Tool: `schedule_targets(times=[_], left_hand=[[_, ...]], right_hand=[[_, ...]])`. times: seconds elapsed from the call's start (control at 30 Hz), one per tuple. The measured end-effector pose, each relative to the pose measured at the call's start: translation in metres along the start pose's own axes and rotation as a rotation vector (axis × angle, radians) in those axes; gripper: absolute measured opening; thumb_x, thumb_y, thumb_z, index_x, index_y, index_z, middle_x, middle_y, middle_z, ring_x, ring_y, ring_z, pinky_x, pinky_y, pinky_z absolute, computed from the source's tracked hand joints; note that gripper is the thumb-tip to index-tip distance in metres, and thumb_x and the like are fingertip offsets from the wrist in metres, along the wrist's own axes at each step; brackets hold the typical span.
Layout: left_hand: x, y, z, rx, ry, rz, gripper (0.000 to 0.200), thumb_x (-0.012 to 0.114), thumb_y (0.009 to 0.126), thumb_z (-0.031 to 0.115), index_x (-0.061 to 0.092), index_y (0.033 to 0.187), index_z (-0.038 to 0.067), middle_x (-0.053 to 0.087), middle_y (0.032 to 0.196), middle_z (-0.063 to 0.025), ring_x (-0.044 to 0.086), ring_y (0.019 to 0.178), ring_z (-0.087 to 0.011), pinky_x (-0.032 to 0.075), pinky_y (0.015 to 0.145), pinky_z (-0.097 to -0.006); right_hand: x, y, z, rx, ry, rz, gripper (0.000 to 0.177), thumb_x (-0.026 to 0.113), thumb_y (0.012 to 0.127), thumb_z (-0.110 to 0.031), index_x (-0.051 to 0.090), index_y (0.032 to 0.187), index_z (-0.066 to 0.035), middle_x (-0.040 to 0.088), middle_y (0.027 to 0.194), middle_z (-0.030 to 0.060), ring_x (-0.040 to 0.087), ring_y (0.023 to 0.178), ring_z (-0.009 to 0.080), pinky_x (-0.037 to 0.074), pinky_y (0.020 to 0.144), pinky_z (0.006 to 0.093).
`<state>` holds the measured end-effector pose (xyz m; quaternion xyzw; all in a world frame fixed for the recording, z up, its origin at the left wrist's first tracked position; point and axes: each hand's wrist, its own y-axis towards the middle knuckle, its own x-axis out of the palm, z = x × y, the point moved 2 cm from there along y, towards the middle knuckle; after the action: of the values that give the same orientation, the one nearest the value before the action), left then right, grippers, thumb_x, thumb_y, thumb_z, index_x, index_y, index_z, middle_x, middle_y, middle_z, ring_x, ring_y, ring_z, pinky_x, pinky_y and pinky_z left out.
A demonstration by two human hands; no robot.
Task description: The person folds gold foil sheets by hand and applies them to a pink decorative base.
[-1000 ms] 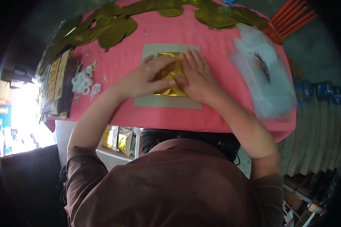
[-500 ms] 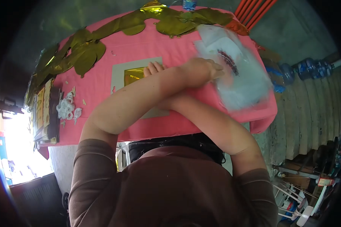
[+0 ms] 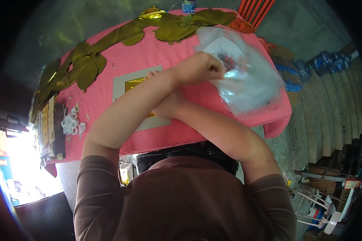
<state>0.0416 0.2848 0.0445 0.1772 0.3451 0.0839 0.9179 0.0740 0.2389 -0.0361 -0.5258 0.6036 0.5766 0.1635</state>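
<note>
My left hand [image 3: 199,68] reaches across to the right over my other arm and is closed on the edge of a clear plastic bag [image 3: 249,86], which is lifted off the pink tablecloth [image 3: 104,116]. The bag holds white sheets and something dark. My right hand [image 3: 167,105] lies flat on a folded gold foil sheet [image 3: 133,84] that rests on a grey card [image 3: 120,80]. My left forearm hides most of this hand, and only its fingertips show past the arm.
Gold foil leaves [image 3: 88,66] run along the far and left edges of the table. White rings [image 3: 70,120] and a stack of packets [image 3: 48,128] lie at the left. A water bottle [image 3: 188,6] and orange sticks [image 3: 255,8] are at the back, and blue bottles [image 3: 330,62] stand off the table at the right.
My left hand left the gold foil, crossed to the right and took hold of the plastic bag, which has now lifted. My right hand stayed on the foil.
</note>
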Motion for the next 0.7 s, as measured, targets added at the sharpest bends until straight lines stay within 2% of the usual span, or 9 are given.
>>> schedule_targets(times=[0.03, 0.1, 0.23, 0.3, 0.43, 0.5, 0.53, 0.67, 0.7], left_hand=[[-0.004, 0.004, 0.001, 0.0, 0.002, 0.001, 0.01, 0.068, 0.077, 0.008, 0.064, 0.081, 0.0, 0.062, 0.071, -0.0057, 0.058, 0.066, -0.0127, 0.048, 0.063, -0.0285], [-0.014, 0.012, 0.006, -0.322, -0.285, 0.003, 0.013, 0.07, 0.076, 0.012, 0.067, 0.08, 0.0, 0.064, 0.069, -0.0051, 0.058, 0.063, -0.009, 0.047, 0.059, -0.0269], [-0.018, 0.019, 0.007, -0.077, -0.069, 0.051, 0.013, 0.07, 0.078, 0.015, 0.067, 0.076, 0.002, 0.063, 0.067, -0.0014, 0.056, 0.061, -0.0076, 0.045, 0.054, -0.0253], [-0.012, 0.016, 0.013, -0.183, -0.149, -0.141, 0.01, 0.069, 0.081, 0.014, 0.068, 0.083, 0.004, 0.061, 0.068, 0.0013, 0.053, 0.058, -0.0049, 0.044, 0.052, -0.0219], [-0.011, 0.014, 0.02, -0.37, -0.168, -0.237, 0.012, 0.068, 0.083, 0.017, 0.068, 0.085, 0.006, 0.06, 0.066, 0.0027, 0.051, 0.053, -0.0046, 0.043, 0.049, -0.0216], [-0.014, 0.012, 0.021, -0.375, -0.386, -0.017, 0.013, 0.066, 0.085, 0.018, 0.068, 0.086, 0.006, 0.061, 0.068, 0.0019, 0.051, 0.051, -0.0045, 0.044, 0.049, -0.0211], [-0.017, 0.011, 0.021, -0.375, -0.385, -0.012, 0.013, 0.066, 0.085, 0.018, 0.068, 0.086, 0.006, 0.061, 0.068, 0.0019, 0.051, 0.051, -0.0045, 0.044, 0.049, -0.0211], [-0.065, -0.01, 0.06, -0.137, -0.224, 0.467, 0.013, 0.064, 0.085, 0.015, 0.068, 0.088, 0.003, 0.065, 0.071, -0.0008, 0.055, 0.053, -0.0057, 0.046, 0.049, -0.0213], [-0.083, -0.022, 0.07, -0.135, -0.166, 0.545, 0.013, 0.063, 0.086, 0.013, 0.068, 0.091, 0.002, 0.066, 0.075, -0.0018, 0.058, 0.058, -0.0062, 0.048, 0.054, -0.0213]], right_hand=[[0.004, 0.0, 0.001, -0.024, 0.093, -0.025, 0.051, 0.049, 0.082, -0.034, 0.05, 0.121, 0.0, 0.049, 0.126, 0.0216, 0.039, 0.123, 0.0363, 0.025, 0.104, 0.0494], [0.001, -0.002, 0.0, -0.008, 0.037, -0.032, 0.048, 0.05, 0.082, -0.034, 0.053, 0.119, -0.003, 0.052, 0.123, 0.0183, 0.042, 0.121, 0.034, 0.026, 0.104, 0.0489], [-0.001, -0.004, -0.001, 0.011, -0.034, 0.046, 0.043, 0.054, 0.081, -0.033, 0.057, 0.114, -0.007, 0.056, 0.119, 0.0139, 0.046, 0.118, 0.0313, 0.026, 0.103, 0.0496], [-0.002, -0.003, -0.001, 0.006, 0.083, 0.064, 0.042, 0.055, 0.081, -0.032, 0.057, 0.114, -0.007, 0.056, 0.119, 0.0143, 0.046, 0.118, 0.0317, 0.027, 0.103, 0.0497], [-0.002, -0.001, 0.0, -0.016, 0.173, 0.114, 0.042, 0.056, 0.08, -0.031, 0.057, 0.115, -0.007, 0.055, 0.12, 0.0149, 0.047, 0.117, 0.0333, 0.029, 0.102, 0.0495], [0.003, -0.004, 0.004, -0.029, 0.096, 0.076, 0.046, 0.056, 0.08, -0.032, 0.056, 0.116, -0.004, 0.054, 0.122, 0.0167, 0.045, 0.119, 0.0343, 0.028, 0.103, 0.0493], [0.006, -0.004, 0.005, -0.043, 0.02, 0.038, 0.049, 0.056, 0.081, -0.034, 0.054, 0.118, -0.002, 0.052, 0.124, 0.0186, 0.043, 0.121, 0.0354, 0.028, 0.103, 0.0491], [-0.01, -0.001, -0.006, 0.057, -0.084, -0.029, 0.058, 0.056, 0.081, -0.036, 0.05, 0.12, 0.005, 0.046, 0.128, 0.0243, 0.038, 0.125, 0.0387, 0.026, 0.105, 0.0499], [-0.012, 0.0, -0.006, 0.077, -0.091, -0.024, 0.059, 0.054, 0.082, -0.037, 0.047, 0.123, 0.006, 0.044, 0.13, 0.0252, 0.036, 0.126, 0.0389, 0.025, 0.106, 0.0482]])
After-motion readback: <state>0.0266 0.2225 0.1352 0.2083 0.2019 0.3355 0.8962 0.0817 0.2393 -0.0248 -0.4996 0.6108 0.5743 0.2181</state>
